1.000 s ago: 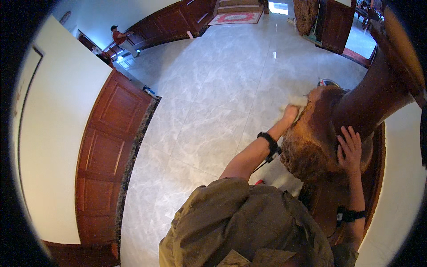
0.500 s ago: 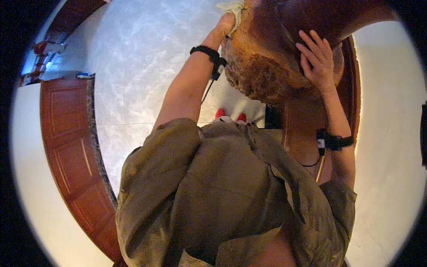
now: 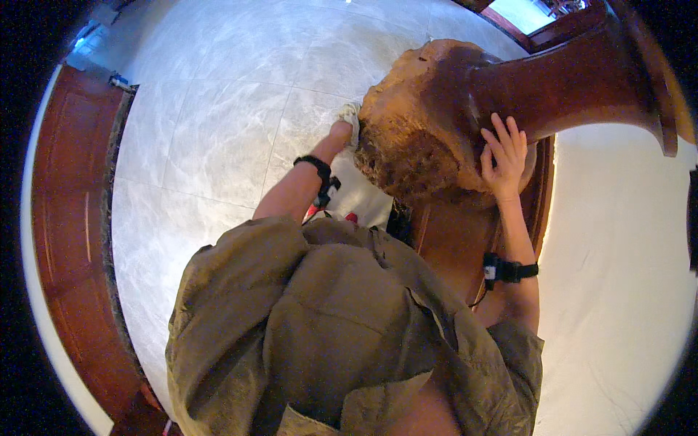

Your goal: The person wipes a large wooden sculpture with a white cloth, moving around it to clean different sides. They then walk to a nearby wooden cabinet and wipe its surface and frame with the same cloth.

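A large, dark wooden vase-shaped piece [image 3: 574, 91] with a flared rim stands to my right. Its wide bottom part [image 3: 414, 102] is lighter brown, with rough, burl-like wood on the near side. My left hand [image 3: 339, 132] is closed on a pale, crumpled cloth [image 3: 352, 116], which lies against the left edge of that rough part. Most of the left fingers are hidden by the cloth. My right hand [image 3: 504, 154] rests with spread fingers on the smooth wood where the neck meets the bottom part, and holds nothing.
Under the piece is a reddish-brown wooden stand [image 3: 454, 243] beside a cream wall [image 3: 618, 254]. Pale tiled floor [image 3: 218, 138] extends to the left, as far as a brown panelled wood front [image 3: 69, 211]. A red shoe [image 3: 352, 218] shows below me.
The view has shifted, bringing more of the vase-shaped piece and its rim into sight. My left hand with the cloth stays at the rough part's left edge; the right hand still rests on the wood.
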### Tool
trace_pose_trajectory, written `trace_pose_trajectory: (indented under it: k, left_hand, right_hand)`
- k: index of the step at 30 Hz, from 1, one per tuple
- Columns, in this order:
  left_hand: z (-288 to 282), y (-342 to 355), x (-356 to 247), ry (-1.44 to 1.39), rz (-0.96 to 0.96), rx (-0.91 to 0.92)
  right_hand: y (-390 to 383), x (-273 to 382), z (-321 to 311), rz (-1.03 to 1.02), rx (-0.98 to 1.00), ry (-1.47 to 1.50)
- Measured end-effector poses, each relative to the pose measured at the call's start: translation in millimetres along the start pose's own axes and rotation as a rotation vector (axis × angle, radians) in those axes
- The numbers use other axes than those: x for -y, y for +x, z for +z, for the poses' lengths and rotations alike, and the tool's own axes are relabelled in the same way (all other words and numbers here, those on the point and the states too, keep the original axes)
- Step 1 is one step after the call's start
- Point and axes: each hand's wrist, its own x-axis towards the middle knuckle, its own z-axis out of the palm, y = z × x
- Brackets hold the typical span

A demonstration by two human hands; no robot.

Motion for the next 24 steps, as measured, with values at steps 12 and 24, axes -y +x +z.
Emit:
trace_pose_trajectory:
  k: [12, 24]
  left_hand:
    - [32, -97, -122, 0.011, -0.124, -0.334]
    - [81, -162, -143, 0.716, 1.370, -0.383]
  right_hand:
    - [0, 4, 2, 0.010, -0.006, 0.000]
    - [2, 0, 4, 0.010, 0.003, -0.029]
